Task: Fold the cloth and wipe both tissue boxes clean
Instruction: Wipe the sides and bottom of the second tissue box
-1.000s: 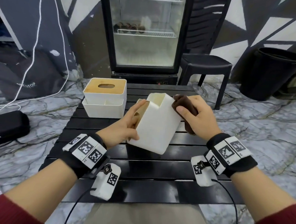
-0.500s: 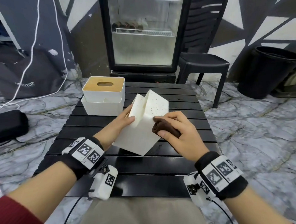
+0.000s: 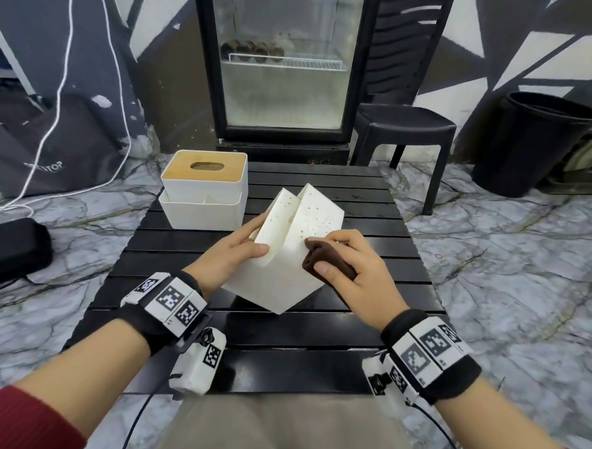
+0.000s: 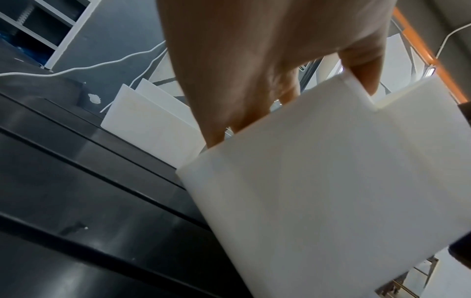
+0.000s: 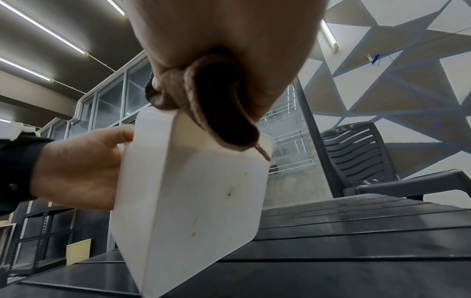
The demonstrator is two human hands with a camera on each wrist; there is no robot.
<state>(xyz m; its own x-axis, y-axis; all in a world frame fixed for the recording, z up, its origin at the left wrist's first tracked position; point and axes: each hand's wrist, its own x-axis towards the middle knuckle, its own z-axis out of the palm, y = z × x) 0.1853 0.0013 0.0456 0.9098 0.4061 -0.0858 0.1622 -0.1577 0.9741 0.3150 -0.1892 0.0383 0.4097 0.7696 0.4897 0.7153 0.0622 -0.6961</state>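
A white tissue box [image 3: 286, 258] is tipped over, its speckled underside up, one corner resting on the black slatted table [image 3: 384, 211]. My left hand [image 3: 241, 252] grips its left edge, thumb on top and fingers behind [image 4: 364, 60]. My right hand [image 3: 347, 261] holds a folded brown cloth [image 3: 315, 259] and presses it on the box's upper face. In the right wrist view the cloth [image 5: 219, 113] sits on the box's top edge [image 5: 188, 191]. A second white tissue box [image 3: 204, 181] with a wooden lid stands upright at the table's far left.
A glass-door fridge [image 3: 282, 62] stands behind the table. A black plastic chair [image 3: 402, 127] is at the back right, a black bin [image 3: 539, 141] farther right. A black case [image 3: 8, 250] and white cable [image 3: 60, 109] lie on the marble floor at the left.
The box was turned from its open side to its speckled underside. My right hand moved the cloth from the box's far right edge onto the upper face, nearer me.
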